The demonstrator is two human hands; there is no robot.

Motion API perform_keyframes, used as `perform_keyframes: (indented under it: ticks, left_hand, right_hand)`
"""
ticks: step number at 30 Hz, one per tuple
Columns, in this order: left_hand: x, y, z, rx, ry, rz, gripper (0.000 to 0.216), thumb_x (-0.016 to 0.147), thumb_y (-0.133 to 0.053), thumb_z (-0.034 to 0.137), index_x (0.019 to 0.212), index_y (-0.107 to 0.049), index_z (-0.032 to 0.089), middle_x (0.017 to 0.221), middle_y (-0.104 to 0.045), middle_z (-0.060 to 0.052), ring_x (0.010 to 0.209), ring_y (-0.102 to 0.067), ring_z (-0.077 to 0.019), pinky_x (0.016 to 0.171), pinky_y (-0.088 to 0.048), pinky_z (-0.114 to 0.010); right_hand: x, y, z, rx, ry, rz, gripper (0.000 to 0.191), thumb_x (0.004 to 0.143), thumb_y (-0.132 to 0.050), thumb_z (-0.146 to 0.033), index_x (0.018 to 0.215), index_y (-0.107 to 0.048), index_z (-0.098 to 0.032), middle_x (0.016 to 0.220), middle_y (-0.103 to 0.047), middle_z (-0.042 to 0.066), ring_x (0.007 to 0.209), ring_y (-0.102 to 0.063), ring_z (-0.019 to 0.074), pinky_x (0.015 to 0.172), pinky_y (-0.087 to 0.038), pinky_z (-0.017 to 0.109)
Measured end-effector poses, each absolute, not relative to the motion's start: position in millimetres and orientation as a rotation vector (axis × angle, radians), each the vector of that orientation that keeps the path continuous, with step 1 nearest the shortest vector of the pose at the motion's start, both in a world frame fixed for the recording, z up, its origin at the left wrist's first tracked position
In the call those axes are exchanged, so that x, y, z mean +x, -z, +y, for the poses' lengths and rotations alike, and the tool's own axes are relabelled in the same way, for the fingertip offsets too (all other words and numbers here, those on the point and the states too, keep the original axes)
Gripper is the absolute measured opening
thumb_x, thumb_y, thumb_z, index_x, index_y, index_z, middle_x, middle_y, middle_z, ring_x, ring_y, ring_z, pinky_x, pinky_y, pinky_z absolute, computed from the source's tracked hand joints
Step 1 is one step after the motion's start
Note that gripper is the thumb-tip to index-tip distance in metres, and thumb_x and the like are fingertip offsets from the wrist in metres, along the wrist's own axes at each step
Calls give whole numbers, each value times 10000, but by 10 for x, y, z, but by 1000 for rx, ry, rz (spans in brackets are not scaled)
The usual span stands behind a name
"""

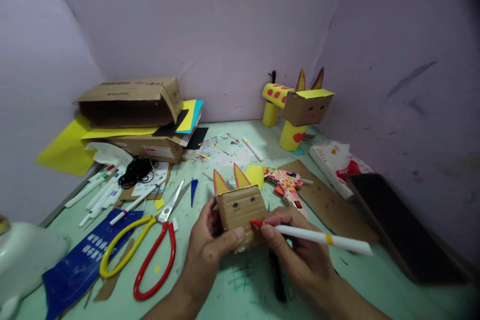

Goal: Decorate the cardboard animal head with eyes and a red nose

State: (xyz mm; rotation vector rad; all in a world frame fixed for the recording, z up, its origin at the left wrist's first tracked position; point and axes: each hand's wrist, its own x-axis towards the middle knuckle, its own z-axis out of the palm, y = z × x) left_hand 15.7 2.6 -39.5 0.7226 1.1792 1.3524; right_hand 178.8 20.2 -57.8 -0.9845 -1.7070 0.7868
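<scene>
My left hand [208, 246] grips a small cardboard box head [240, 208] with two drawn eyes and two pointed yellow-and-pink ears, holding it upright above the table. My right hand [300, 250] pinches a white marker with a red tip [318, 236]. The red tip touches the lower right of the box's front face. A black pen [276, 275] lies on the table under my right hand.
Red-and-yellow scissors [150, 250] and a blue printed sheet [82, 255] lie to the left, with several white markers [99, 192] behind. Stacked cardboard boxes [131, 105] with coloured paper stand back left. A finished cardboard animal [300, 107] stands back right. A dark tablet [397, 225] lies right.
</scene>
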Motion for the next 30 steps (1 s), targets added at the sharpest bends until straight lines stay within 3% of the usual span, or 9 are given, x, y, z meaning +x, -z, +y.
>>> perform_keyframes:
  ticks: [20, 30]
  left_hand:
    - [129, 425, 22, 756, -1309, 1158, 820, 593, -783, 278, 1318, -431, 124, 1208, -675, -157, 1103, -629, -344, 908, -506, -417]
    - [132, 409, 22, 756, -1314, 1176, 807, 573, -796, 286, 1292, -466, 123, 1176, -697, -145, 1088, -639, -331, 882, -517, -377]
  right_hand:
    - [1786, 479, 199, -1049, -769, -1724, 189, 914, -548, -325, 766, -600, -220, 614, -592, -14, 547, -550, 147, 504, -421, 248]
    - [1784, 526, 204, -1052, -786, -1699, 169, 917, -558, -330, 786, -607, -236, 643, -595, -22, 564, -542, 142, 517, -407, 244]
